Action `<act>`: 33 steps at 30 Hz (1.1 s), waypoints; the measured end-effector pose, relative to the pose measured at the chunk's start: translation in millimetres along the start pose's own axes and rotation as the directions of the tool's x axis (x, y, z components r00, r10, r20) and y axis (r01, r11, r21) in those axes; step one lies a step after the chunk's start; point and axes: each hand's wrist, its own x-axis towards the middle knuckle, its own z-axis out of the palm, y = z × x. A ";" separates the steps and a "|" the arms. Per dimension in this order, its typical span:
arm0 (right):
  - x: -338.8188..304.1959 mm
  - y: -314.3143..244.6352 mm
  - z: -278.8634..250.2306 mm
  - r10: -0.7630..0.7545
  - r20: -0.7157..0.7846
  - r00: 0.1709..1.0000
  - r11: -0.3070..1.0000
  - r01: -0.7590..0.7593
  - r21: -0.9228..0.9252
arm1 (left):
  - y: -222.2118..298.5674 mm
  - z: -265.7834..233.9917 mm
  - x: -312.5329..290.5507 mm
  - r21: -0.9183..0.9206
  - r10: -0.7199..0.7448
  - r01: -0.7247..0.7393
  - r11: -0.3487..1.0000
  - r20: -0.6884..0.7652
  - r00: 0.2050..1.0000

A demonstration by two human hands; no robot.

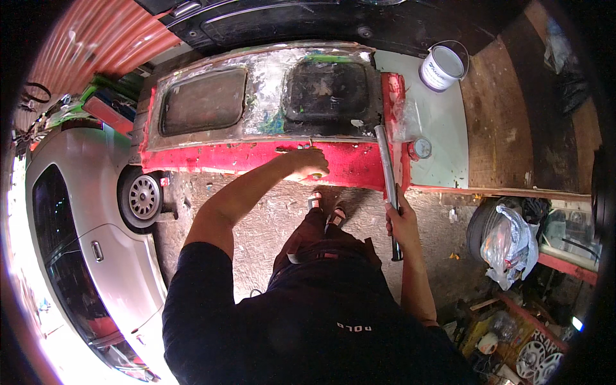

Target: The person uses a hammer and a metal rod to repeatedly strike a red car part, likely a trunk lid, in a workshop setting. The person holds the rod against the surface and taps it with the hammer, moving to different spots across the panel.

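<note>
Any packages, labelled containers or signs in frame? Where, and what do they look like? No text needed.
Paint can: round, white with dark lettering, lid on, on the pale board at top right.
Small tin: round, red-rimmed with a pale lid, same board, near the red panel.
Plastic bag: crumpled, whitish and translucent, against a tyre at right.
No signs or screens visible.

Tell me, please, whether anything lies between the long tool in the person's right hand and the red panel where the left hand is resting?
Nothing visible does. The right hand grips the long grey tool, whose upper end already lies over the red panel. The left hand rests on the panel's lower red strip, apart from the tool, with bare red surface between them.
</note>
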 end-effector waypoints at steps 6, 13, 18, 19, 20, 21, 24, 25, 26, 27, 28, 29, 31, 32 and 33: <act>4.9 0.7 -0.7 -0.017 0.021 1.000 1.000 0.017 0.009 | -1.1 -1.2 1.5 0.020 -0.009 0.007 1.000 0.061 0.998; 14.0 -4.0 0.8 -0.011 0.016 1.000 1.000 0.011 0.005 | -13.3 2.0 -1.3 0.041 -0.024 0.023 0.999 0.029 0.999; 12.8 -5.7 0.8 -0.013 0.018 1.000 1.000 0.013 -0.010 | -9.6 -2.5 -4.8 0.009 -0.028 0.029 1.000 -0.026 0.999; 12.6 -5.8 0.8 -0.013 0.017 1.000 1.000 0.013 -0.010 | -10.5 -2.2 -4.8 0.009 -0.016 0.016 1.000 -0.023 1.000; 12.7 -5.0 0.8 -0.008 0.017 1.000 1.000 0.008 -0.004 | -11.9 -1.5 -4.8 0.009 -0.003 0.003 1.000 -0.020 1.000; 13.3 -3.9 0.7 -0.003 0.016 1.000 1.000 0.003 0.001 | -12.8 -0.9 -4.3 0.009 0.010 -0.010 1.000 -0.019 1.000; 10.4 -7.3 2.1 0.001 0.010 1.000 1.000 0.000 -0.010 | -12.6 2.8 -6.4 0.029 0.031 -0.030 0.999 -0.045 0.999; 9.2 -8.5 2.9 0.000 0.008 1.000 1.000 0.000 -0.018 | -13.4 4.1 -7.4 0.036 0.030 -0.029 0.999 -0.039 0.999; 8.7 -7.7 3.1 -0.001 0.013 1.000 1.000 0.001 -0.025 | -14.4 5.1 -8.5 0.043 0.029 -0.028 0.999 -0.033 0.999; 8.0 -5.7 4.4 -0.001 0.022 1.000 1.000 0.001 -0.031 | -13.9 5.0 -11.6 0.049 0.025 -0.024 0.998 -0.024 0.999; 7.3 -3.5 6.1 0.000 0.030 1.000 0.999 0.001 -0.036 | -13.6 4.9 -13.5 0.027 0.017 -0.016 1.000 -0.044 0.999; 6.8 -1.0 8.3 -0.002 0.039 0.999 1.000 0.003 -0.029 | -13.4 4.9 -14.3 0.004 0.009 -0.009 1.000 -0.064 0.998; 6.1 5.2 13.7 -0.010 0.047 0.999 1.000 0.010 -0.011 | -11.3 -0.6 -14.1 -0.009 0.002 -0.002 1.000 -0.079 0.997; 6.1 10.1 17.1 -0.017 0.046 0.999 1.000 0.017 -0.012 | -10.1 -3.2 -14.3 -0.001 0.000 0.000 1.000 -0.074 0.997; 6.2 14.0 20.2 -0.026 0.043 0.999 1.000 0.026 -0.015 | -9.5 -5.3 -13.8 0.009 -0.002 0.002 1.000 -0.071 0.997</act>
